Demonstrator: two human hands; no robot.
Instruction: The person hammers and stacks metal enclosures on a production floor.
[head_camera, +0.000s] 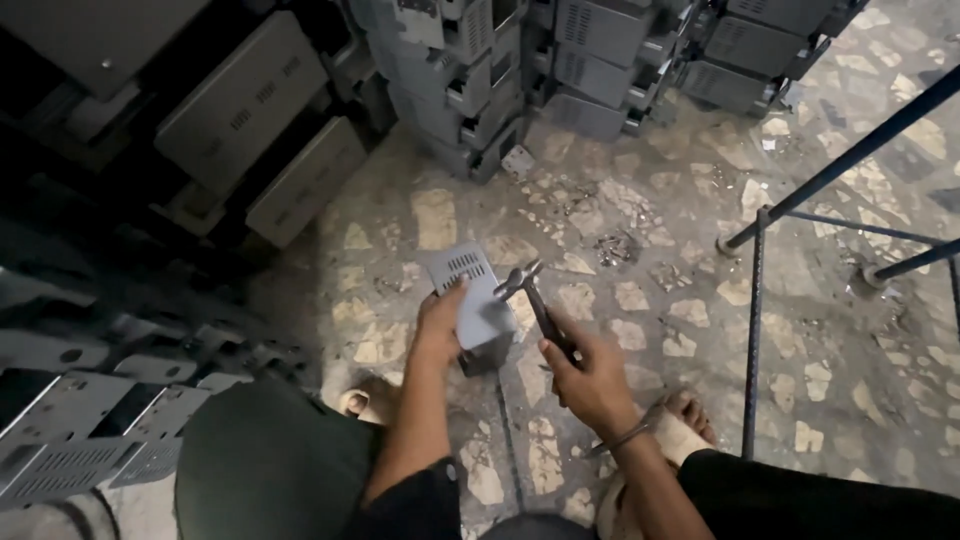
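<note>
Item: grey sheet-metal box (475, 305), slotted vents on top, standing on the speckled stone floor (640, 300); your left hand (440, 325) clasps its edge. Your right hand (590, 375) is fisted around a dark-handled steel claw hammer (530, 295), head touching the box.

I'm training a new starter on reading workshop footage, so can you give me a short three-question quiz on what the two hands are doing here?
1. True or false: the left hand rests on the small grey metal box with vent slots.
2. Which tool does the right hand hold? A) dark claw hammer B) screwdriver C) pliers
3. Fill in: the hammer's head is beside the box's ______ edge, as the picture shows it.

Key:
1. True; the box stands on the patterned stone floor.
2. A, the dark claw hammer, gripped by its handle.
3. Right; whether they touch cannot be told.
</note>
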